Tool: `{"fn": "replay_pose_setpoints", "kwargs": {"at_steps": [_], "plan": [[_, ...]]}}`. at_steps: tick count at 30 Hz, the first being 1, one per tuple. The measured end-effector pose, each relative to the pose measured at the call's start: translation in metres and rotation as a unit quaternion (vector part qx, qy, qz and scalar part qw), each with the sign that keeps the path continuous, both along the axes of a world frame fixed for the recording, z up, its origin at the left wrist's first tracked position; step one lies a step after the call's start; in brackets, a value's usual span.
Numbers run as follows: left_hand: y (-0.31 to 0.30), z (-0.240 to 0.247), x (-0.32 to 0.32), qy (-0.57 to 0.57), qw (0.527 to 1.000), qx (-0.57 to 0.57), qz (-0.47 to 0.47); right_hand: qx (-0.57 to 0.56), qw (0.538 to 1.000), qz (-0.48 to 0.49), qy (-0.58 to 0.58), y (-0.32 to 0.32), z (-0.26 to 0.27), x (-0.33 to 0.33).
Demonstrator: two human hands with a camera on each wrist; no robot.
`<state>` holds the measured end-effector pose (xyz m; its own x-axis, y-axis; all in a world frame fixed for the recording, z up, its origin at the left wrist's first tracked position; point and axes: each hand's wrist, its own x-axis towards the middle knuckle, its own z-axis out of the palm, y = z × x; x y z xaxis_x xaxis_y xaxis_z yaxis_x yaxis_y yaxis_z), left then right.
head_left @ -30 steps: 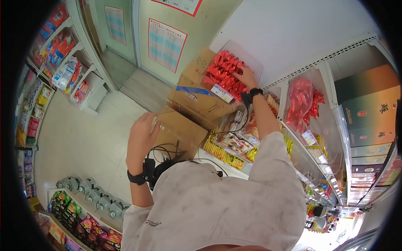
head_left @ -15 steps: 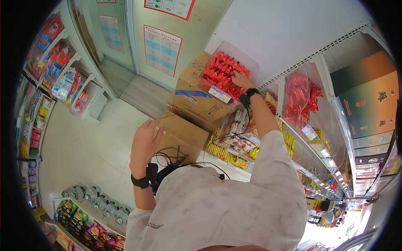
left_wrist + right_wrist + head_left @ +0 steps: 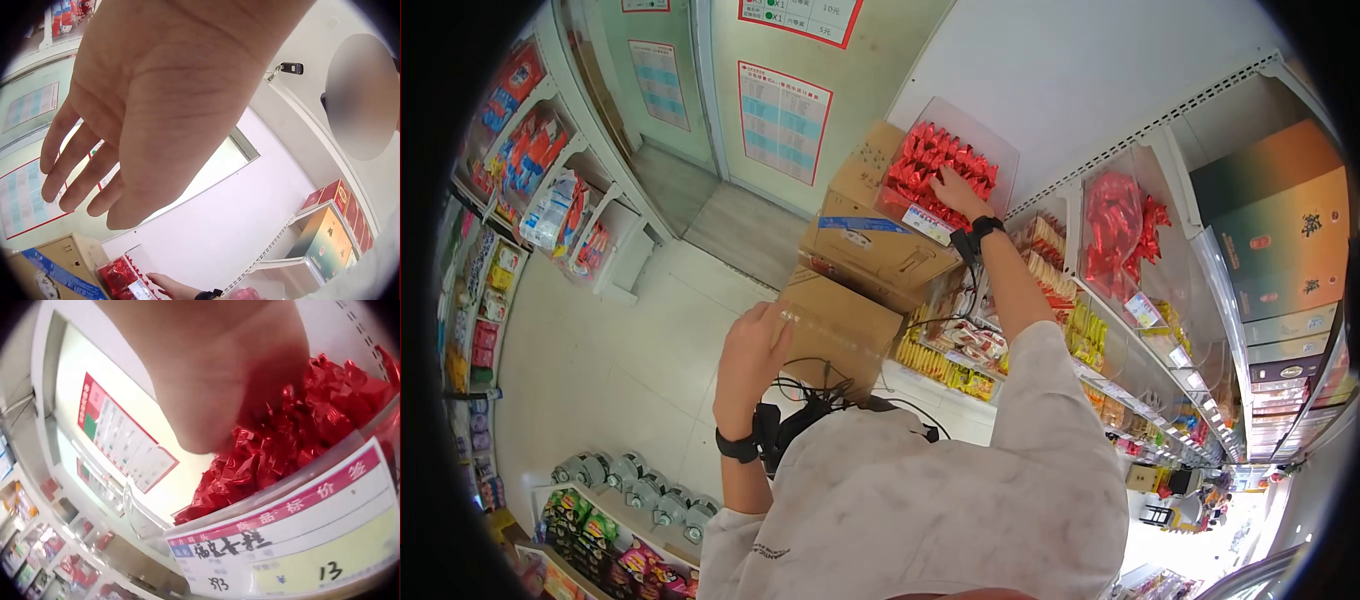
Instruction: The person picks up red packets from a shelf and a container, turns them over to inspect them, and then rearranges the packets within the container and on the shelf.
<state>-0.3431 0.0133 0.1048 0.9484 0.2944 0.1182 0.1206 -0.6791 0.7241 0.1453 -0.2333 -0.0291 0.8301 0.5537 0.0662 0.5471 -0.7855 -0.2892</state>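
In the head view my right hand (image 3: 955, 190) reaches up into a clear bin (image 3: 1000, 150) heaped with red foil-wrapped candies (image 3: 930, 160). The right wrist view shows the heel of that hand (image 3: 231, 375) pressed down among the red wrappers (image 3: 294, 444). Its fingers are buried out of sight, above the bin's price label (image 3: 281, 550). My left hand (image 3: 752, 350) rests against the near edge of a brown cardboard box (image 3: 845, 325). Seen from the left wrist, its palm (image 3: 125, 137) has loose, straight fingers that hold nothing.
More cardboard boxes (image 3: 880, 240) are stacked under the candy bin. Shelves of packaged snacks (image 3: 1050, 330) run to the right, with a second bin of red candies (image 3: 1120, 230) and gift boxes (image 3: 1280, 250). Further racks (image 3: 550, 190) stand across the pale floor (image 3: 600, 330).
My right hand has shifted left and deeper across the red candies. My left hand has slid a little down onto the box edge. The head camera has tilted slightly.
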Motion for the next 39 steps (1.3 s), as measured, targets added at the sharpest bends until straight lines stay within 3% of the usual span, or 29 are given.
{"fn": "replay_pose_setpoints", "kwargs": {"at_steps": [3, 6, 9, 12, 13, 15, 17, 19, 21, 23, 25, 28, 34, 39], "plan": [[0.002, -0.003, -0.001, -0.015, 1.0, 0.01, -0.003, 0.023, 0.986, -0.002, 0.165, -0.001, 0.02, 0.014], [0.001, -0.007, -0.001, -0.016, 1.0, 0.004, -0.013, 0.039, 0.998, -0.046, 0.015, 0.012, 0.031, -0.007], [-0.002, -0.014, 0.002, -0.048, 0.999, -0.003, -0.024, 0.022, 0.997, 0.022, -0.077, 0.03, 0.05, -0.039], [-0.004, -0.013, 0.007, 0.006, 0.998, 0.011, -0.056, -0.018, 0.999, 0.015, 0.039, 0.032, 0.033, -0.034], [-0.006, -0.011, 0.011, 0.002, 0.998, 0.013, -0.056, 0.015, 0.989, 0.036, 0.143, 0.036, 0.041, -0.024], [-0.017, -0.007, 0.018, -0.01, 0.998, 0.014, -0.061, 0.053, 0.998, 0.031, 0.02, 0.038, 0.045, -0.033], [-0.028, 0.001, 0.024, -0.019, 0.997, 0.004, -0.077, 0.111, 0.988, 0.045, -0.102, 0.04, 0.071, -0.072], [-0.041, 0.009, 0.032, -0.02, 0.996, -0.01, -0.087, 0.252, 0.96, 0.124, 0.01, 0.028, 0.116, -0.127], [-0.053, 0.013, 0.042, -0.054, 0.994, -0.003, -0.093, 0.289, 0.933, 0.174, 0.128, 0.0, 0.171, -0.203], [-0.07, 0.02, 0.058, -0.082, 0.992, 0.005, -0.097, 0.279, 0.912, 0.287, 0.092, -0.038, 0.174, -0.238], [-0.095, 0.036, 0.077, -0.102, 0.99, 0.012, -0.097, 0.3, 0.905, 0.299, 0.051, -0.078, 0.183, -0.271], [-0.143, 0.064, 0.103, -0.145, 0.981, -0.032, -0.125, 0.35, 0.904, 0.214, 0.124, -0.148, 0.215, -0.308], [-0.236, 0.079, 0.156, -0.225, 0.942, 0.029, -0.248, 0.504, 0.855, 0.059, 0.105, -0.259, 0.209, -0.345], [-0.315, 0.092, 0.192, -0.276, 0.903, 0.059, -0.325, 0.522, 0.85, -0.036, 0.06, -0.312, 0.199, -0.363]]}}
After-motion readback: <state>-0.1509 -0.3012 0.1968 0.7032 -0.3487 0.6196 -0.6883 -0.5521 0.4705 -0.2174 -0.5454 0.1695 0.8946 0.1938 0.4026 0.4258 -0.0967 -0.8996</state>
